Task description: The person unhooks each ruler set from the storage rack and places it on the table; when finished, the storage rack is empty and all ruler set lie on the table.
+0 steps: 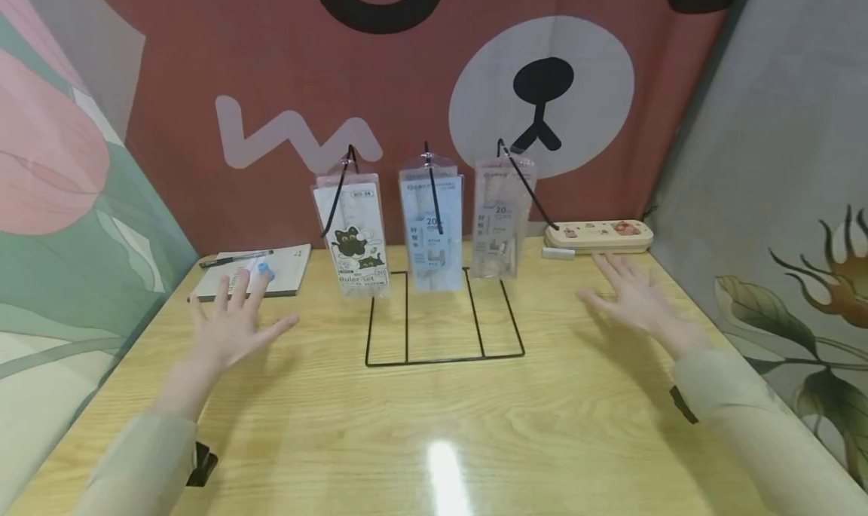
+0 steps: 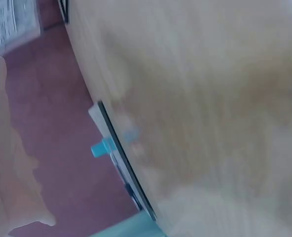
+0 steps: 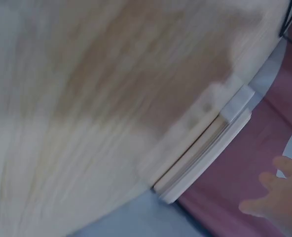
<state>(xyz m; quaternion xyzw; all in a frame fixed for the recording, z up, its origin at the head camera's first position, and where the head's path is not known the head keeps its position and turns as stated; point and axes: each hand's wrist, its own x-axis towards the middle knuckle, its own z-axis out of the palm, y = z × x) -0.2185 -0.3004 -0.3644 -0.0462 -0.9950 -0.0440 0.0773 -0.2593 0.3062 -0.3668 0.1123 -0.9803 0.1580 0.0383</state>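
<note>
Both hands hover over the wooden table with fingers spread, holding nothing. My left hand (image 1: 230,328) is in front of a notebook (image 1: 288,269), on which lie a black pen (image 1: 233,259) and a small blue object (image 1: 266,272). On the right, my right hand (image 1: 631,297) is just in front of a cream pencil case (image 1: 597,236) and a small white block (image 1: 557,253). Between the hands stands a black wire rack (image 1: 444,361). From its hooks hang a white ruler-set pack (image 1: 349,237), a blue pack (image 1: 434,233) and a clear pack (image 1: 500,218).
The wooden table (image 1: 542,418) runs up to a red curtain (image 1: 271,49) with a bear print at the back. A floral cloth (image 1: 54,199) borders the left side, and a grey patterned cloth (image 1: 766,124) the right.
</note>
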